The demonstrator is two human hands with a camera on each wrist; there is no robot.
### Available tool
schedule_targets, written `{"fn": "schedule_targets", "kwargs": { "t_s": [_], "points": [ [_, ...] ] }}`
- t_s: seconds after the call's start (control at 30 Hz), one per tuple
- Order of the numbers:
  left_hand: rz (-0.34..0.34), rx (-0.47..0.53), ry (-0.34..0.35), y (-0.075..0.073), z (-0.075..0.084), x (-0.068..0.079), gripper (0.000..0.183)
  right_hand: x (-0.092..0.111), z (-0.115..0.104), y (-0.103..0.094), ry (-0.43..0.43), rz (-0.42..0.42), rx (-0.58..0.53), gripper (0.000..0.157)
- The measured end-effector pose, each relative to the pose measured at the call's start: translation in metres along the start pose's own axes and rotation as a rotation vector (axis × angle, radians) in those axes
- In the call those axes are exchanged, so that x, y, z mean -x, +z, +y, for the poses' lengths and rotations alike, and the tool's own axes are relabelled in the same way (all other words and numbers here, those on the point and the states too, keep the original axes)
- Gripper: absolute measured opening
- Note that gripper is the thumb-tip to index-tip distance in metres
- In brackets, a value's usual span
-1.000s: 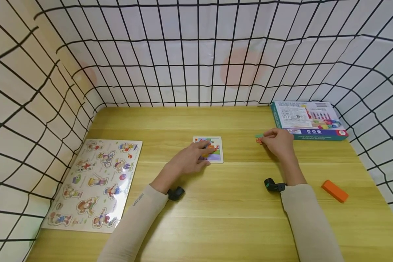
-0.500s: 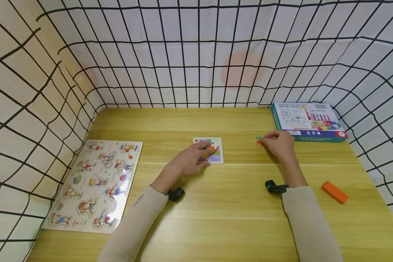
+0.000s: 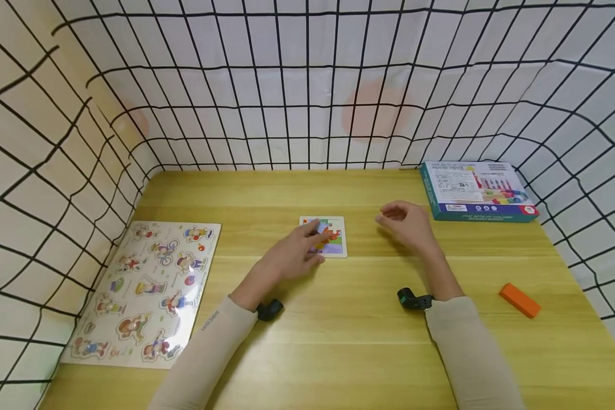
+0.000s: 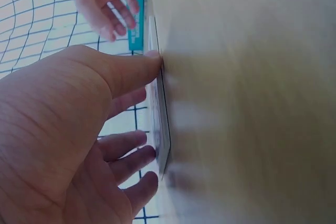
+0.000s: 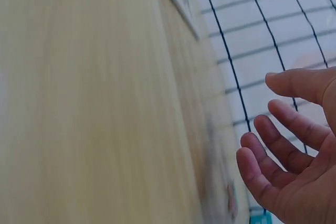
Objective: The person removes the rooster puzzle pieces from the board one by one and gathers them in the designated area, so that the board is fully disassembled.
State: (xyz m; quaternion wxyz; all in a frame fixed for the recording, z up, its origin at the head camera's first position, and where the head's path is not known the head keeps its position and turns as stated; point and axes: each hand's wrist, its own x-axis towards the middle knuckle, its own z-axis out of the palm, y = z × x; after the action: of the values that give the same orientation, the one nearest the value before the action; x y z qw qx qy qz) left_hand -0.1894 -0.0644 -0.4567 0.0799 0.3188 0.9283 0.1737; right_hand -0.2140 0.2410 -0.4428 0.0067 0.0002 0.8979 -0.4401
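Note:
A small square jigsaw puzzle [image 3: 340, 250] with a pale frame and a bright picture lies at the middle of the table. My left hand [image 3: 290, 254] rests on its left side, fingers spread over the picture. In the left wrist view, the left thumb [image 4: 137, 70] touches the puzzle's near edge, and the other fingers are loosely bent. To the right of the puzzle, my right hand [image 3: 406, 226] hovers over the table. Its thumb and fingers stand apart with nothing between them in the right wrist view. A small coloured piece [image 5: 232, 199], blurred, lies low on the table there.
A teal and purple boxed set [image 3: 479, 191] lies at the back right. An orange block [image 3: 520, 300] is on the right side. A large picture board [image 3: 143, 293] with cartoon children covers the left. Black wire mesh [image 3: 307, 102] encloses the back and sides.
My right hand has let go of the small red and green puzzle piece and moved left, toward the puzzle. The left hand has stayed on the puzzle, its fingers shifting slightly.

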Motion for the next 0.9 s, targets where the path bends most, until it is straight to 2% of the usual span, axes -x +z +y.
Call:
{"fn": "schedule_targets", "kwargs": {
  "t_s": [0.2,0.47,0.67,0.9],
  "points": [
    [0.0,0.015,-0.066,-0.004,0.001,0.004,0.057,-0.002,-0.023,0.024,-0.028,-0.047,-0.064,0.039],
    [-0.002,0.014,-0.079,-0.002,0.0,0.003,0.055,-0.01,-0.037,0.059,-0.052,-0.106,-0.102,0.038],
    [-0.011,0.006,-0.073,-0.002,-0.002,0.002,0.056,-0.01,-0.04,0.073,-0.039,-0.136,-0.089,0.037],
    [-0.008,0.01,-0.061,-0.003,-0.002,0.003,0.054,-0.011,-0.043,0.081,-0.027,-0.129,-0.07,0.033]
  ]
}}
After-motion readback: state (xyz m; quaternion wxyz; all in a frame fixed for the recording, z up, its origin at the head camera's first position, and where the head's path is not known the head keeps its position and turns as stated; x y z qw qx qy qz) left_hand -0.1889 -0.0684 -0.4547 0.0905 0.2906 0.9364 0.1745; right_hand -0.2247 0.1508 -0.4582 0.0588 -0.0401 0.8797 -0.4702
